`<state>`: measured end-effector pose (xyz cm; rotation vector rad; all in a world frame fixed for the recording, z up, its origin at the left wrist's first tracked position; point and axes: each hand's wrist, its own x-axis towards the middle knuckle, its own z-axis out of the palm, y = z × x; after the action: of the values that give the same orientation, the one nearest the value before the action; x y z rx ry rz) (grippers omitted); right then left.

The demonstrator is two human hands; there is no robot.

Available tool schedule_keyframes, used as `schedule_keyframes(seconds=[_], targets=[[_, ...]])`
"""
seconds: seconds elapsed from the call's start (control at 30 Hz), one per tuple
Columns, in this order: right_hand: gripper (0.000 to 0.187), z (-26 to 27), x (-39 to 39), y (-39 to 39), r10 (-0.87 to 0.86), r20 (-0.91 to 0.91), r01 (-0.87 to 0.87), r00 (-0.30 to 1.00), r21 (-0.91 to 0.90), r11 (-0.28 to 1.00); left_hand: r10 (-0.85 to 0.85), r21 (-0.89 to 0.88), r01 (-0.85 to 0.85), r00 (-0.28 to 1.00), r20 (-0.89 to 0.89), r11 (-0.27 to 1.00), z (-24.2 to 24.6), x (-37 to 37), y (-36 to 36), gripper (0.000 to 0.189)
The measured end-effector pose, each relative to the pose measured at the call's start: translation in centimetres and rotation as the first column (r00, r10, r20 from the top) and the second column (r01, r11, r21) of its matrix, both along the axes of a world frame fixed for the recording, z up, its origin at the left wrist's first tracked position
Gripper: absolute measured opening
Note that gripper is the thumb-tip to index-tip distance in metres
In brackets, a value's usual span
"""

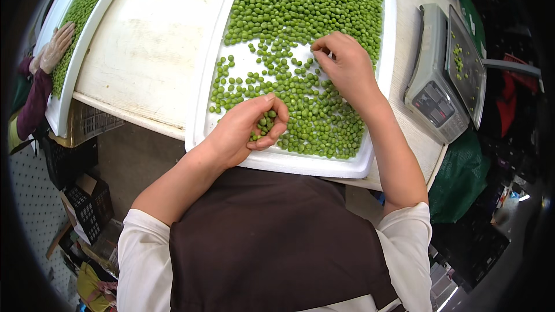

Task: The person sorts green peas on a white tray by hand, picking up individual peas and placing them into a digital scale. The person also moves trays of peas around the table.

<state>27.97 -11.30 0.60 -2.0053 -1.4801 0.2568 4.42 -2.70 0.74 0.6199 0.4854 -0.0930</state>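
A white foam tray (204,91) lies before me, with loose shelled green peas (308,4) spread in it. They lie thick at the far end and thinner across the middle, where the white bottom shows through. Over the near left part of the tray, my left hand (249,128) is cupped around a small handful of peas (266,123). My right hand (342,60) is above the peas at the tray's right side, thumb and forefinger tips close together. Whether something small is between those fingertips is unclear.
Right of the tray stands a digital scale (438,104), a few peas on its metal pan (470,73). At the left, another person's gloved hands (54,47) rest at a second pea-filled tray (93,30). The white table's front edge (130,110) runs between the trays. Crates (89,203) stand below.
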Motion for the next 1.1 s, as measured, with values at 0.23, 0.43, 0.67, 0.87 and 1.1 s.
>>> schedule_keyframes(seconds=[0.23,0.43,0.67,0.87,1.1], targets=[[0.006,-0.4,1.0,2.0,0.178,0.411,-0.135,0.894,-0.133,0.982,0.011,-0.019,-0.012,1.0,-0.024,1.0,0.4,0.0,0.1,0.041],[0.009,-0.7,0.9,2.4,0.173,0.365,-0.107,0.915,-0.193,0.975,0.014,-0.024,-0.014,1.0,-0.012,1.0,0.2,0.0,0.1,0.038],[0.006,3.5,-3.5,1.2,-0.034,-0.237,-0.008,0.971,-0.174,0.985,0.044,-0.041,-0.045,0.999,-0.03,0.998,0.0,-0.1,0.0,0.037],[0.01,4.9,-5.3,-0.2,0.295,-0.475,-0.346,0.829,-0.021,0.938,0.091,-0.035,-0.096,0.988,-0.128,0.995,0.7,0.3,-0.1,0.039],[0.046,-0.8,-1.2,2.4,0.182,0.244,-0.199,0.952,0.046,0.979,0.047,-0.053,-0.048,0.998,-0.032,0.997,-0.2,0.0,0.1,0.04]])
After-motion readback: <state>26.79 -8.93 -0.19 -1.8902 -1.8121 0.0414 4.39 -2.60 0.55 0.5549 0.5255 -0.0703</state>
